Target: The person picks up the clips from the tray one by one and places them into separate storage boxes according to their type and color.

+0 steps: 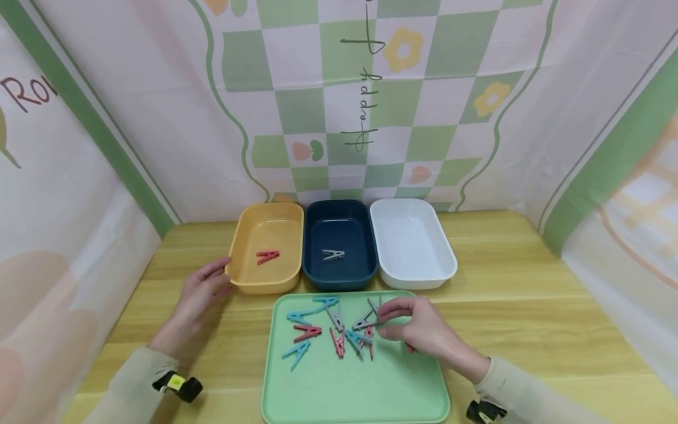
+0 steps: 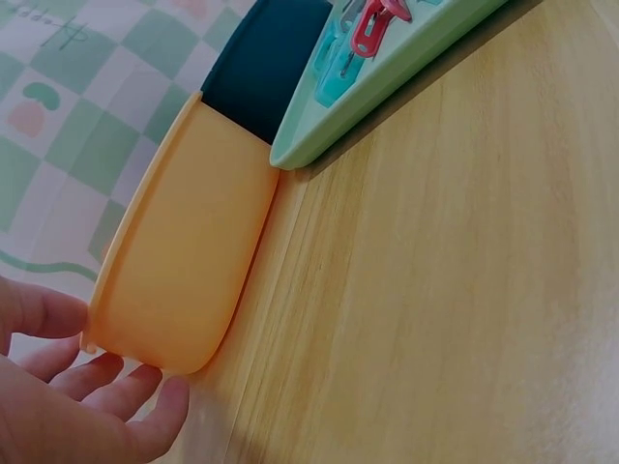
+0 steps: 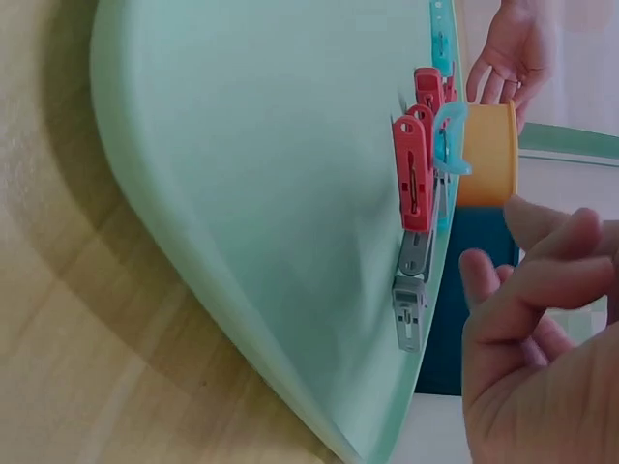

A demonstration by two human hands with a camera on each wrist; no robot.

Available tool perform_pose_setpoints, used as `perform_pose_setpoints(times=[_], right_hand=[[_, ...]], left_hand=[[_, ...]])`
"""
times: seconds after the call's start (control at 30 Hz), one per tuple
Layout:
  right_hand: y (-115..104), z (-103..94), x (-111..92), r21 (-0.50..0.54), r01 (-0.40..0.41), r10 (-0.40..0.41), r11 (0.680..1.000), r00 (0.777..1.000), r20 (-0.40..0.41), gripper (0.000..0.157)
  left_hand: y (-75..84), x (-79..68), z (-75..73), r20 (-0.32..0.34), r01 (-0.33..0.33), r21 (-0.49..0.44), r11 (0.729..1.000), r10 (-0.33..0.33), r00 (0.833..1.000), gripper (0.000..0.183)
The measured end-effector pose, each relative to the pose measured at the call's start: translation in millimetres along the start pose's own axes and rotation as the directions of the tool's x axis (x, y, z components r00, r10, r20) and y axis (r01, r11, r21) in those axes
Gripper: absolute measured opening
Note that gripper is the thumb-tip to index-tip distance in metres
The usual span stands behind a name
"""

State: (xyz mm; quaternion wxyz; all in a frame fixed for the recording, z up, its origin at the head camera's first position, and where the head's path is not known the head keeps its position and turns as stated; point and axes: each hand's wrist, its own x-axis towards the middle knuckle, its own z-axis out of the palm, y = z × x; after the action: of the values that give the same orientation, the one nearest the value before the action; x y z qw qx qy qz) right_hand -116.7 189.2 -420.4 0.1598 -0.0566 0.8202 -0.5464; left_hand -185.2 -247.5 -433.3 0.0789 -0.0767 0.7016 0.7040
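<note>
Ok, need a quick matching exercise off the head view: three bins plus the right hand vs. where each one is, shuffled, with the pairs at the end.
Things
1. Orange bin
2. Navy bin
3. White bin
4. Right hand

Places
A. Over the green tray
B. Right end of the row
C. Left end of the row, red clothespin inside
D. Middle of the row, grey clothespin inside

Pairs: 1-C, 2-D, 3-B, 4-A
</note>
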Motion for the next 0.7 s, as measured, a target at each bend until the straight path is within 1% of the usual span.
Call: perform_pose_setpoints(times=[0.17, 0.37, 0.6, 0.7], right_hand=[[5, 0.7, 3, 0.009, 0.052, -0.053, 0.999, 0.995, 0.079, 0.042], [9, 2.2, 9, -0.008, 0.080, -0.078, 0.997, 0.984, 0.159, 0.042], [11, 5.9, 15, -0.029, 0.102, -0.093, 0.994, 0.974, 0.208, 0.046], [12, 7.9, 18, -0.055, 0.134, -0.119, 0.990, 0.969, 0.218, 0.050]], left_hand=[[-0.3, 0.4, 0.7, -0.002, -0.006, 0.002, 1.000, 0.006, 1.000, 0.059], [-1.8, 0.8, -0.2, 0.000, -0.002, 0.006, 1.000, 0.002, 1.000, 0.059], [-0.4, 0.7, 0.3, -0.006, 0.005, 0.005, 1.000, -0.005, 1.000, 0.059], [0.7, 0.7, 0.4, -0.007, 0.010, 0.004, 1.000, -0.010, 1.000, 0.059]])
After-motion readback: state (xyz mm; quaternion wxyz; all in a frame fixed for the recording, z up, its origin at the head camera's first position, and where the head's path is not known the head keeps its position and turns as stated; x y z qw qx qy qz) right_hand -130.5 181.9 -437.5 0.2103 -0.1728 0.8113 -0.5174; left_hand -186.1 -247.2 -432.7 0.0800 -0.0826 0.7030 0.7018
